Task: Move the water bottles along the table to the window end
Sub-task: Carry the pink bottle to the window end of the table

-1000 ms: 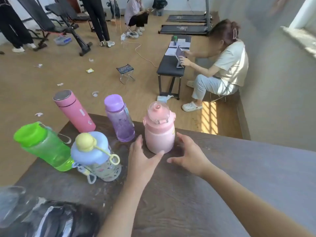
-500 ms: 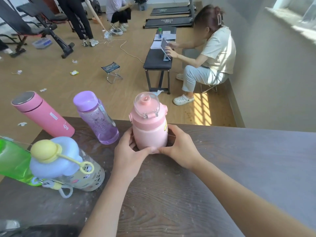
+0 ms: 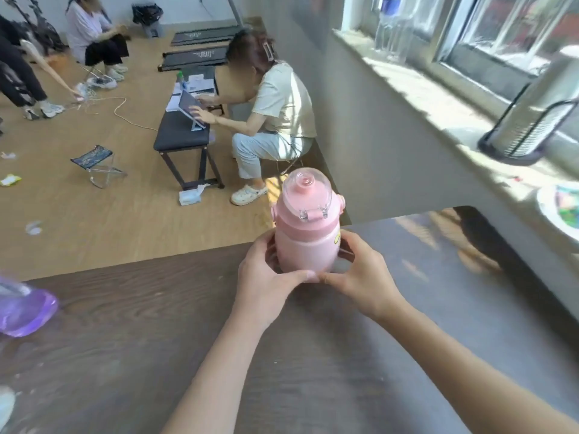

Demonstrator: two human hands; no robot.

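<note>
Both hands' grip, left hand (image 3: 266,274) and right hand (image 3: 360,270), clamps the pink bottle (image 3: 305,233) (contents unseen).

A light wooden plank floor (image 3: 103,220) spreads beyond the far edge of the dark wood-grain surface (image 3: 188,324), strewn with small scraps of white litter (image 3: 33,227). On it stand a black padded bench (image 3: 183,133) on dark metal legs, a small folding stool with a patterned fabric seat (image 3: 94,158) and flat black mats (image 3: 195,54) near the far white wall (image 3: 188,7). A thin pale cable (image 3: 125,115) trails across the boards. A plain grey wall (image 3: 376,126) runs along the right under a pale stone window sill (image 3: 438,98), where sunlight falls bright through a grey-framed window (image 3: 501,36). A patch of sun stripes the floor (image 3: 272,186) by the wall.
</note>
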